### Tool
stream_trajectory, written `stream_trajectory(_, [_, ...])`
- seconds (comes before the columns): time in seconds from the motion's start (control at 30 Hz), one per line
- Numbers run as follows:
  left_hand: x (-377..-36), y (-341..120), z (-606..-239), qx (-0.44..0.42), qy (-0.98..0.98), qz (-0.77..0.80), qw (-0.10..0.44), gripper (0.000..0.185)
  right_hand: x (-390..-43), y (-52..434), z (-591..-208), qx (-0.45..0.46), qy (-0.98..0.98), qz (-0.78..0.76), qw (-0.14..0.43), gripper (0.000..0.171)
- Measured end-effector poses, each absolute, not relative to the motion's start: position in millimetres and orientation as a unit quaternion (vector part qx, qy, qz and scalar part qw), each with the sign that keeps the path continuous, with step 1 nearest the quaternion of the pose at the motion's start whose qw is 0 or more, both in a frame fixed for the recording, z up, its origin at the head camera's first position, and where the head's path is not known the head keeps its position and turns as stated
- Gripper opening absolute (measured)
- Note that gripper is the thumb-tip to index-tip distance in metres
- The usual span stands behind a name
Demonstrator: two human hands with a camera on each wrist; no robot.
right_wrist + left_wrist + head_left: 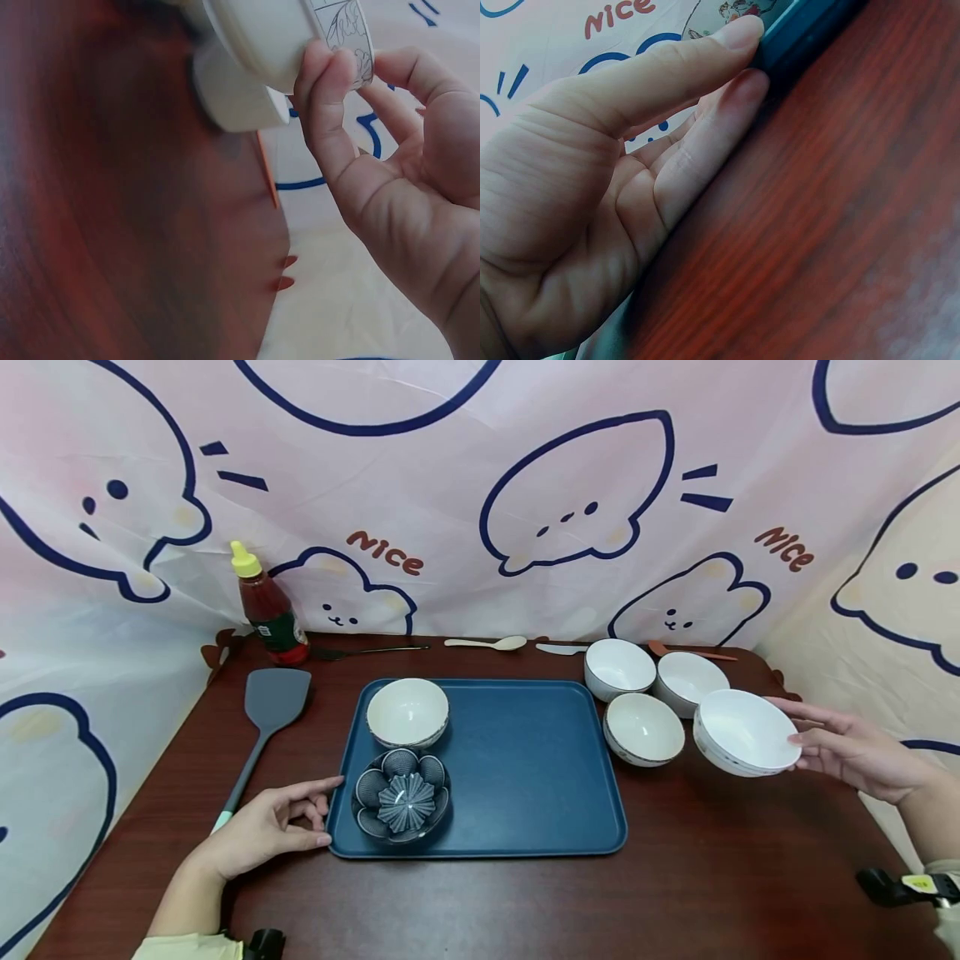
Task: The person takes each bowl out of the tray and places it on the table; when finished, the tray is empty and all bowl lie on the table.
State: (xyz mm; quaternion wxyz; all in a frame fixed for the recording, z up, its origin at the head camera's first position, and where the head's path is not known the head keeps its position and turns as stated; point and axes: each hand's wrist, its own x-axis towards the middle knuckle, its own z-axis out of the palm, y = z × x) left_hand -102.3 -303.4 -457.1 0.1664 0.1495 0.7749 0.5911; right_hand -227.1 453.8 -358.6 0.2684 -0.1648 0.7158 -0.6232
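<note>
At the right, my right hand (862, 747) grips a white bowl (746, 727) by its side, thumb near the rim. The right wrist view shows this bowl (274, 37) with a patterned outer band, held above the table. My left hand (270, 827) is at the left edge of a blue tray (525, 768), its thumb and fingertips on the rim. In the left wrist view the thumb and a finger meet the tray's edge (787, 45). On the tray's left side, a white bowl (407, 714) stands behind a dark flower-shaped bowl (405, 802).
Several white bowls (643, 729) stand beside the tray's right edge. A grey spatula (273, 702) and a red sauce bottle (270, 610) are at the left. Along the back lie a dark utensil (375, 651), a pale spoon (487, 644), a white knife (561, 649) and a brown utensil (705, 653).
</note>
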Motion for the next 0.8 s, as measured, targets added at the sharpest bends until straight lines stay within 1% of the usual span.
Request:
stream_trajectory(0.3, [-102, -303, -456, 0.152, 0.774, 0.592, 0.166, 0.073, -231, 461, -376, -0.128, 0.717, -0.639, 0.247, 0.056])
stream_trajectory(0.53, [-101, -303, -456, 0.147, 0.776, 0.591, 0.166, 0.072, -232, 464, -387, -0.113, 0.705, -0.648, 0.266, 0.054])
stream_trajectory(0.8, [-101, -304, -456, 0.144, 0.782, 0.584, 0.165, 0.073, -235, 468, -398, -0.121, 0.679, -0.662, 0.293, 0.055])
